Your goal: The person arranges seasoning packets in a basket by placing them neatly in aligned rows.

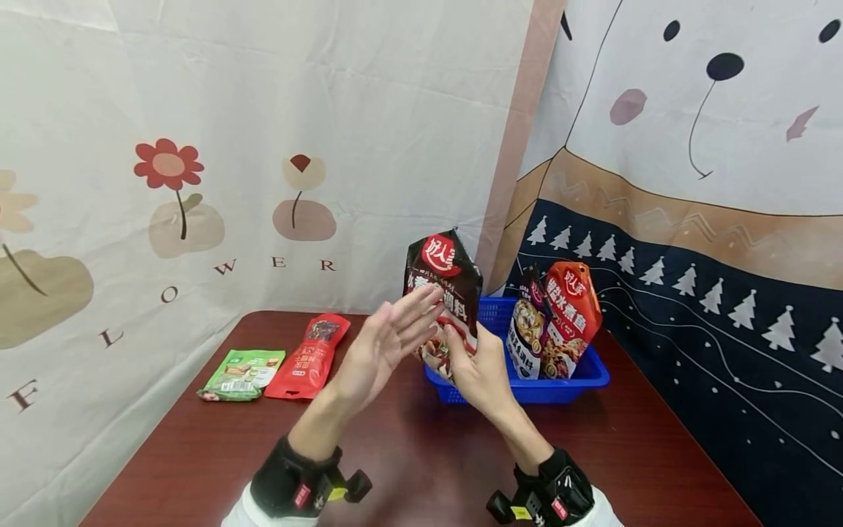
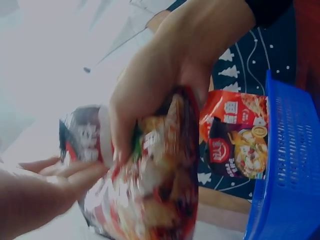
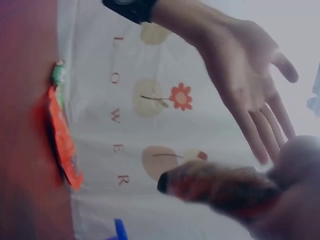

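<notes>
My right hand (image 1: 484,369) grips a dark seasoning pouch (image 1: 454,271) by its right side, thumb across the front, and holds it upright above the table at the left end of the blue basket (image 1: 560,391). In the left wrist view the pouch (image 2: 160,190) shows a printed food picture near its lower end. My left hand (image 1: 382,348) is raised in front of the pouch, fingers straight and palm facing it. In the right wrist view the left hand (image 3: 245,75) has its thumb spread out, with its fingertips close to the pouch (image 3: 225,187).
Inside the basket stand an orange-red pouch (image 1: 571,315) and a dark purple pouch (image 1: 529,326). A red pouch (image 1: 309,359) and a green packet (image 1: 242,373) lie on the brown table (image 1: 408,454) at left. Printed cloths (image 1: 369,110) hang behind.
</notes>
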Action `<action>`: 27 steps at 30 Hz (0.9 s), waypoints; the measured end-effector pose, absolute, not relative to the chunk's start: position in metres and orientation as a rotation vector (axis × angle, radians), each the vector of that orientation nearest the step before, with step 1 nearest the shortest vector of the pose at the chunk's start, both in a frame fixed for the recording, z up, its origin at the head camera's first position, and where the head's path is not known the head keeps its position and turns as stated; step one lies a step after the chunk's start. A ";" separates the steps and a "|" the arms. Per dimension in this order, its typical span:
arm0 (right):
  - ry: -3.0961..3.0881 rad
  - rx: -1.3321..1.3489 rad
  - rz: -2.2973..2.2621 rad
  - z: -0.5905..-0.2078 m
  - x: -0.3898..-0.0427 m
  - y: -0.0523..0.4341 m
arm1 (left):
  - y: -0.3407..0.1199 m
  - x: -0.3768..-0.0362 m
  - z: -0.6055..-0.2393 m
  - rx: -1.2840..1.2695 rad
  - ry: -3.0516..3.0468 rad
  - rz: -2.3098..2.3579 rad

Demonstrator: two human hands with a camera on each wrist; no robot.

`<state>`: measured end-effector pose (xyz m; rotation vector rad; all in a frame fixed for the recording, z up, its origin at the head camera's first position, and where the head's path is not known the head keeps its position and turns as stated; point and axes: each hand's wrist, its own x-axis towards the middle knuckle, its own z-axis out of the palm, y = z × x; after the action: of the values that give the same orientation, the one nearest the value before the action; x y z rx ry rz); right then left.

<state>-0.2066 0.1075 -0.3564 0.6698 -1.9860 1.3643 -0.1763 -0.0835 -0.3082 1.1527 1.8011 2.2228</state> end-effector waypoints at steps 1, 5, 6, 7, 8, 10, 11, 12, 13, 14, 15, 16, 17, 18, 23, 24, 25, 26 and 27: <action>-1.991 0.667 1.412 -0.355 -0.208 0.111 | -0.087 -0.179 -0.308 1.170 1.711 2.240; -2.003 0.703 1.562 -0.346 -0.211 0.127 | -0.101 -0.189 -0.308 1.211 1.524 2.315; -2.004 0.719 1.584 -0.344 -0.211 0.131 | -0.104 -0.191 -0.308 1.214 1.519 2.338; -2.001 0.745 1.602 -0.341 -0.211 0.135 | -0.108 -0.193 -0.308 1.217 1.528 2.364; -1.994 0.774 1.607 -0.339 -0.211 0.139 | -0.111 -0.195 -0.308 1.219 1.550 2.393; -1.973 0.824 1.619 -0.335 -0.211 0.147 | -0.116 -0.199 -0.309 1.219 1.646 2.444; -1.966 0.841 1.631 -0.333 -0.211 0.149 | -0.118 -0.200 -0.310 1.209 1.711 2.466; -1.961 0.854 1.646 -0.331 -0.210 0.152 | -0.119 -0.201 -0.310 1.195 1.777 2.481; -1.957 0.869 1.664 -0.330 -0.209 0.154 | -0.119 -0.203 -0.311 1.178 1.843 2.487; -1.952 0.880 1.686 -0.329 -0.208 0.156 | -0.119 -0.204 -0.312 1.148 1.902 2.486; -1.950 0.885 1.703 -0.328 -0.208 0.157 | -0.119 -0.205 -0.313 1.112 1.973 2.469; -1.950 0.889 1.720 -0.328 -0.207 0.158 | -0.118 -0.206 -0.314 1.066 2.050 2.438; -1.948 0.898 1.734 -0.327 -0.206 0.159 | -0.116 -0.206 -0.315 1.025 2.101 2.405; -1.944 0.912 1.743 -0.327 -0.205 0.159 | -0.114 -0.207 -0.316 0.978 2.151 2.364; -1.924 0.974 1.765 -0.328 -0.203 0.158 | -0.105 -0.210 -0.327 0.834 2.277 2.175; -1.921 0.982 1.765 -0.328 -0.202 0.158 | -0.103 -0.211 -0.328 0.829 2.285 2.150; -1.918 0.988 1.762 -0.328 -0.202 0.158 | -0.101 -0.211 -0.330 0.841 2.283 2.132; -1.915 0.992 1.757 -0.328 -0.202 0.157 | -0.100 -0.211 -0.331 0.859 2.282 2.117; -1.913 0.996 1.747 -0.328 -0.202 0.157 | -0.098 -0.212 -0.332 0.879 2.274 2.108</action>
<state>-0.2020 0.1572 -0.3282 0.9956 -1.9128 1.7472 -0.2115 -0.0982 -0.3319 0.8785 2.2741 2.1079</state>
